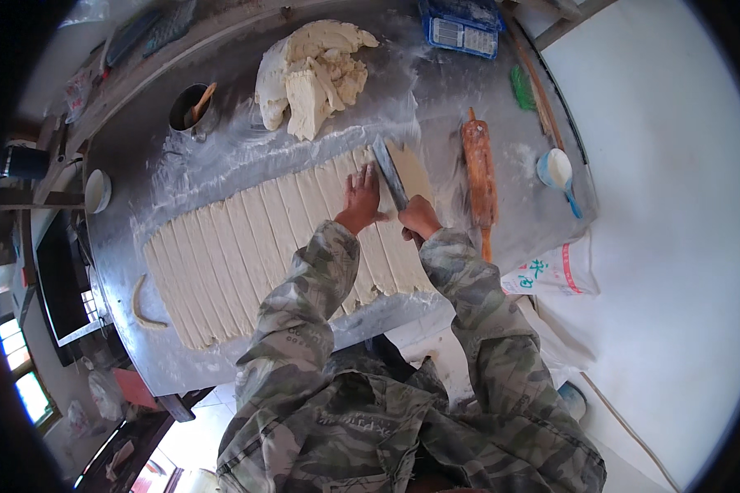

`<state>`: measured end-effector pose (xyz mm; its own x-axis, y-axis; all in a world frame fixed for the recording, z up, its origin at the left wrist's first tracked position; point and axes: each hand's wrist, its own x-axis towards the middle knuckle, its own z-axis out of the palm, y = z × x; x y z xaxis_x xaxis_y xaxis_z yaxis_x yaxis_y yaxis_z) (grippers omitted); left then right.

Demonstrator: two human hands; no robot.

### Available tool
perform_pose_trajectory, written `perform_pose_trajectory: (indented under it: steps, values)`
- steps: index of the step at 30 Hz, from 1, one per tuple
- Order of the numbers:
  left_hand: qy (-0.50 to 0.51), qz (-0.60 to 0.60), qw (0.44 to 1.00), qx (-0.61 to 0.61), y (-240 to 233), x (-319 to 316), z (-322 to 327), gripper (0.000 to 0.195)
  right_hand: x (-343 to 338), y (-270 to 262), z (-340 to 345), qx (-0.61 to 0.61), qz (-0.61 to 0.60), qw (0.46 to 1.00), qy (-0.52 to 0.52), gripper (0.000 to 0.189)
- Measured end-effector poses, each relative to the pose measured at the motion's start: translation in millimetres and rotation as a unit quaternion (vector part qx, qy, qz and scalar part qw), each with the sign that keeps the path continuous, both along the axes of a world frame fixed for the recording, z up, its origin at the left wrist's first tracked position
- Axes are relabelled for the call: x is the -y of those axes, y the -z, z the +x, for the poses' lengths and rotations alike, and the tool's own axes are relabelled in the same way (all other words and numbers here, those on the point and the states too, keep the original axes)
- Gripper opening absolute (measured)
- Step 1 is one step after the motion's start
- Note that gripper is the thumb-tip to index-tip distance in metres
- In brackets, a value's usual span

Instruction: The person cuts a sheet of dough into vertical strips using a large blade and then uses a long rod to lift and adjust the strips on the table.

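Note:
A wide sheet of rolled dough [253, 246] lies before me, scored into several long parallel strips from its left end almost to its right end. My right hand [418, 217] grips the handle of a long-bladed knife [390, 172]. The blade points away from me and lies along the dough near the right end, beside an uncut piece. Just left of the blade, my left hand [362, 196] rests on the strips with its fingers spread. It holds nothing. A thin curved scrap of dough [139, 305] sits apart at the left.
A large lump of dough [314, 74] sits at the back of the floured metal table [222, 154]. Around it stand a metal mug with a brush [191, 111], a white bowl [98, 191], a blue scale [461, 31], a wooden rolling pin [480, 172] and a flour scoop [556, 169].

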<state>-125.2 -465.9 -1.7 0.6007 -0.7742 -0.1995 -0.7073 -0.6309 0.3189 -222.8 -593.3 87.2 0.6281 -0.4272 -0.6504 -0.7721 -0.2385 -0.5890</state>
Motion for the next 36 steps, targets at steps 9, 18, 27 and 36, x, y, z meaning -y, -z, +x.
perform_pose_trajectory:
  steps: [9, 18, 27, 36]
  values:
    - [-0.002, 0.036, 0.999, 0.006, -10.8, 0.3, -14.0, 0.135, -5.3, 24.7, -50.1, -0.024, -0.029, 0.999, -0.007, 0.019]
    - [0.018, 0.06, 0.998, 0.008, -5.9, -6.1, -64.6, 0.139, -9.4, -3.6, -61.8, -0.04, 0.017, 0.999, -0.016, 0.019]
    - [0.044, 0.057, 0.997, -0.037, -5.8, -18.3, -132.2, 0.138, -17.3, 1.0, -118.6, -0.014, 0.009, 1.0, 0.005, 0.02]
    - [0.01, 0.034, 0.999, -0.013, -10.4, -22.8, -148.8, 0.137, -22.0, 0.3, -167.9, -0.054, -0.006, 0.998, -0.027, 0.016]
